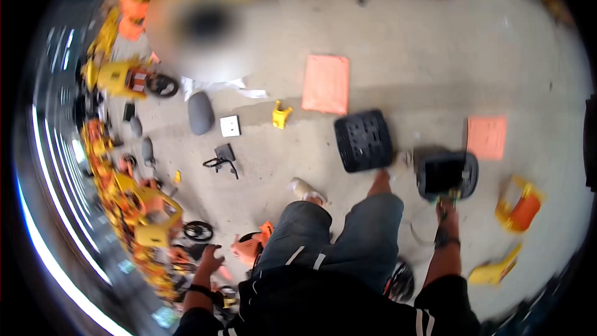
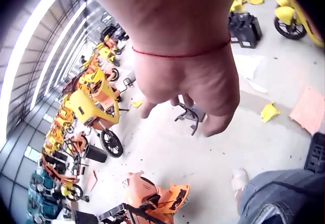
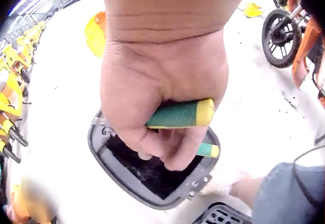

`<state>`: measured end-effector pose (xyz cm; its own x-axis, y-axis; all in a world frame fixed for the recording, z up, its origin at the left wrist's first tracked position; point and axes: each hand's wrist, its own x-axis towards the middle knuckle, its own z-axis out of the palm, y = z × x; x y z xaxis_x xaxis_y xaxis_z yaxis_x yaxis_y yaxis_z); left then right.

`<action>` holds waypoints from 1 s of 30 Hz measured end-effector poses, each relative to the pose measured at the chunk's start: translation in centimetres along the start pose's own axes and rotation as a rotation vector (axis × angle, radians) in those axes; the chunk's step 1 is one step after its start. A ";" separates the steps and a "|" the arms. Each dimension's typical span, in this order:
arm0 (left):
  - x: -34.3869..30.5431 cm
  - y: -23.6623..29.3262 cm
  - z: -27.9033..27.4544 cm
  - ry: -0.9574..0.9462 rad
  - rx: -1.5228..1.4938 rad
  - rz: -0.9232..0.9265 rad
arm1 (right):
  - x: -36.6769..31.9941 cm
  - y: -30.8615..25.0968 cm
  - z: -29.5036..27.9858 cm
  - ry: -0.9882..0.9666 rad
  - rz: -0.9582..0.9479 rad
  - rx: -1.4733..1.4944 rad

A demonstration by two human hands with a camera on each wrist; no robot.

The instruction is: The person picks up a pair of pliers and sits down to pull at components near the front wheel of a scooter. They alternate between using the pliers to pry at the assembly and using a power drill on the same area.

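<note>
My right hand (image 3: 162,81) grips a pair of pliers (image 3: 177,114) by green handles with yellow ends; the tool's working end is hidden. Below that hand is a dark grey bin (image 3: 195,186) with a rounded rim and a black inside, and the fingers overlap it in the right wrist view. In the head view the bin (image 1: 472,177) lies just beyond the right hand (image 1: 445,208). Out to the left, my left hand (image 1: 211,258) hangs with its fingers loosely bent and nothing in them. Orange scooter parts (image 2: 147,191) lie on the floor below the left hand (image 2: 188,84).
A black slotted crate (image 1: 364,141) stands in front of my feet. Orange flat panels (image 1: 326,84), a small yellow part (image 1: 281,114) and a grey seat (image 1: 200,114) lie about the floor. Yellow scooters (image 1: 155,211) line the left side. An orange-yellow shell (image 1: 522,205) lies right.
</note>
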<state>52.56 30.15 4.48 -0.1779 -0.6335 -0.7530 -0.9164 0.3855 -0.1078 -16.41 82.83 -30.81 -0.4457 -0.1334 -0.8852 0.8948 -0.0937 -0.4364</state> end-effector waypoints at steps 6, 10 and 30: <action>6.5 -6.4 0.2 0.139 -0.457 -0.037 | -20.5 1.2 19.9 -0.132 -0.174 -0.571; 9.6 -6.1 -5.4 0.317 -1.001 0.317 | -30.3 9.1 40.1 -0.673 -0.353 -0.946; 2.8 -34.2 -17.4 1.006 -2.270 0.161 | -64.5 50.4 93.7 -1.716 0.253 -1.292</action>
<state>77.11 3.52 17.35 0.3199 -0.9188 -0.2312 0.4017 -0.0894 0.9114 55.16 -5.75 19.42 0.7352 -0.6200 -0.2740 0.1082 0.5064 -0.8555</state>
